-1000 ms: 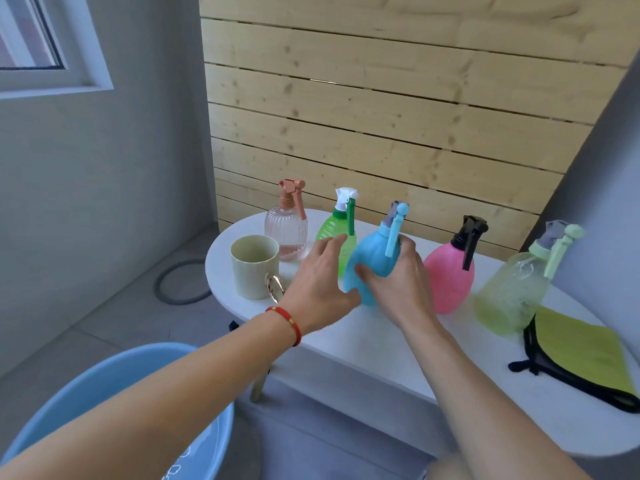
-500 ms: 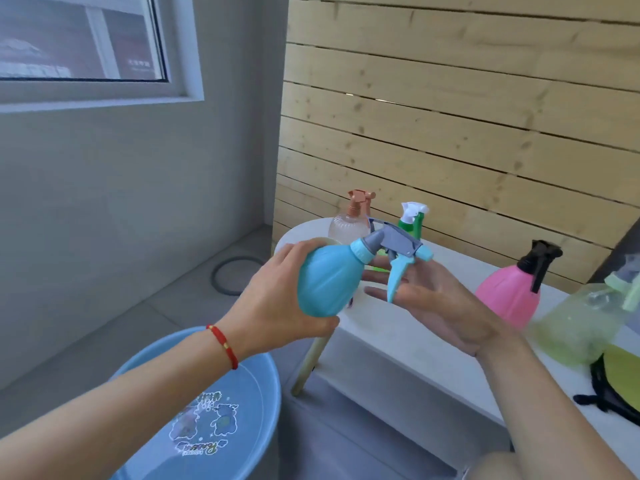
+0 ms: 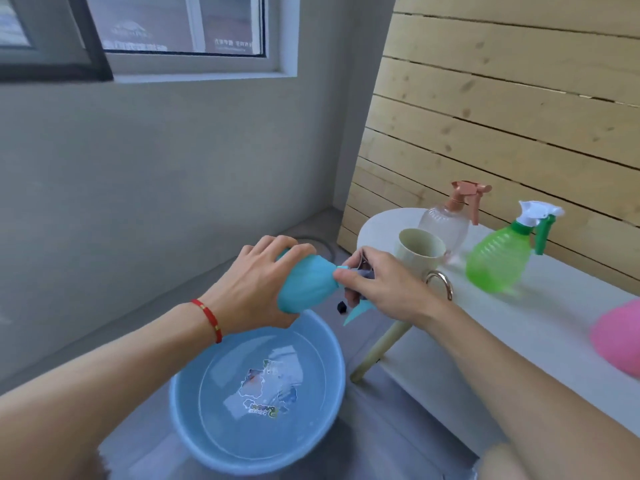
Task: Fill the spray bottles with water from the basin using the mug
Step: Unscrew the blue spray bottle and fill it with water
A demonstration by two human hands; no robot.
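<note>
My left hand [image 3: 256,289] grips the body of the blue spray bottle [image 3: 308,285], held on its side above the blue basin [image 3: 187,420] of water on the floor. My right hand [image 3: 384,289] is closed around the bottle's spray head, whose trigger [image 3: 356,313] pokes out below my fingers. The cream mug [image 3: 419,254] with a metal handle stands on the white table [image 3: 519,323] just right of my right hand. Behind it stand a clear bottle with a pink sprayer [image 3: 446,220] and a green spray bottle [image 3: 502,261]. A pink bottle [image 3: 620,341] shows at the right edge.
The table's wooden leg [image 3: 377,355] slants down beside the basin. A wooden plank wall [image 3: 519,116] backs the table. A grey wall with a window [image 3: 180,26] lies to the left. A floor drain ring [image 3: 322,244] lies behind my hands.
Both hands carried the blue bottle left, off the table and over the basin. My right hand, open half a second ago, now closes on the spray head. The view swung left and down.
</note>
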